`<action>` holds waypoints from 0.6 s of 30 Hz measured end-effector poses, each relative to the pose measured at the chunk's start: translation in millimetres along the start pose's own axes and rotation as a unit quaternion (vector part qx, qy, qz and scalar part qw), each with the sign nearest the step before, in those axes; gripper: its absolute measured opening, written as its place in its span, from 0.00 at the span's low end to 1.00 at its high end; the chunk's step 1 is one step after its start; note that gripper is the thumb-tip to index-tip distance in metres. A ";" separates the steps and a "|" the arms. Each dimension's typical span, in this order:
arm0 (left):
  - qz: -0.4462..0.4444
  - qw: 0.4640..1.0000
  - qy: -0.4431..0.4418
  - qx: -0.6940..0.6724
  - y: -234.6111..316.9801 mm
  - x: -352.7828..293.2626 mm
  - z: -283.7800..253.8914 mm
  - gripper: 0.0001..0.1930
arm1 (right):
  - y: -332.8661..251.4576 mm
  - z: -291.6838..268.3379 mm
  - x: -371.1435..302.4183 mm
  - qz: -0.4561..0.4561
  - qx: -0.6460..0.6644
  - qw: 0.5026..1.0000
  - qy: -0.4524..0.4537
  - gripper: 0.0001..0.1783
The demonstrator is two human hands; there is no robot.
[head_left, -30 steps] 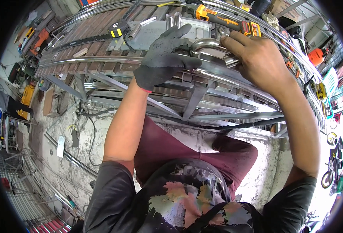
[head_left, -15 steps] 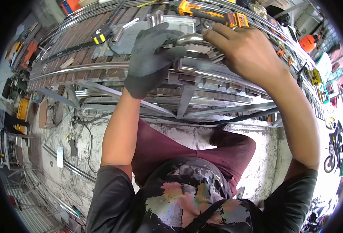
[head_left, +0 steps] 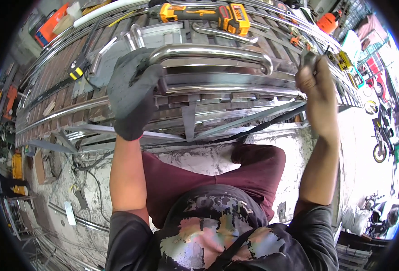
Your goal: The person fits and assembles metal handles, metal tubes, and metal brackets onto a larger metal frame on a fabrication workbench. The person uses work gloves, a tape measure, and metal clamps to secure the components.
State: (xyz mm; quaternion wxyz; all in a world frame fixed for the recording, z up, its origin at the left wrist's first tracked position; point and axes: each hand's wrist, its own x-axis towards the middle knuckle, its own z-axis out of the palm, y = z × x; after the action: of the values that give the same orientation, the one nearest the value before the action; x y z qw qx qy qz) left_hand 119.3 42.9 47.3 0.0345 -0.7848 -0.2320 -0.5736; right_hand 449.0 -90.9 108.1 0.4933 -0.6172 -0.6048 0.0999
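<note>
My left hand (head_left: 134, 92), in a dark grey glove, is closed around one end of a shiny metal tube handle (head_left: 213, 51). The tube runs to the right, just above the bench's front edge, and bends down at its right end. Off that end, my bare right hand (head_left: 320, 101) is raised, its thumb and fingers pinching a small grey piece (head_left: 309, 59). Blur keeps me from telling what kind of thing it is. A second bent metal handle (head_left: 222, 33) lies farther back on the slatted bench (head_left: 68, 86).
A yellow-and-black cordless power tool (head_left: 199, 13) lies at the back of the bench. To the left are a tape measure (head_left: 76, 73), a long dark straight bar (head_left: 50, 90) and short tube pieces (head_left: 102, 56) on a grey plate. Cables (head_left: 98, 180) lie on the floor.
My right hand has left the tube and moved right, now pinching a small grey piece. More of the tube shows, still in my left hand. The whole view has shifted.
</note>
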 end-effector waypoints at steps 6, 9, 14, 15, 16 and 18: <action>-0.301 0.926 0.001 -0.227 15.9 -5.4 -1.0 0.12 | 33.2 32.6 -40.2 0.007 -0.105 0.994 0.034 0.17; -0.304 0.936 0.022 -0.173 1.6 -14.2 0.6 0.15 | 23.2 44.3 -37.4 0.000 -0.122 0.992 0.041 0.18; -0.336 0.922 0.026 -0.191 2.8 -15.7 1.3 0.16 | 27.1 60.8 -24.8 0.074 -0.023 0.996 0.043 0.18; -0.319 0.932 0.027 -0.171 4.8 -14.0 1.0 0.16 | 24.8 60.8 -23.1 0.075 -0.022 0.996 0.041 0.18; -0.303 0.941 0.028 -0.150 5.8 -12.7 0.4 0.16 | 19.9 58.9 -20.5 0.099 0.023 0.994 0.028 0.17; -0.315 0.939 0.010 -0.136 4.7 -12.0 -3.3 0.16 | 12.4 60.1 -16.9 0.104 0.022 0.994 0.036 0.16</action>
State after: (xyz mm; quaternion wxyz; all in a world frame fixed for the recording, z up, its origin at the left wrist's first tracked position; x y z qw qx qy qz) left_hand 115.4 33.7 38.5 -0.2527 -0.6631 -0.3863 -0.5893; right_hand 409.6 -73.1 61.4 0.5150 -0.6687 -0.5173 0.1414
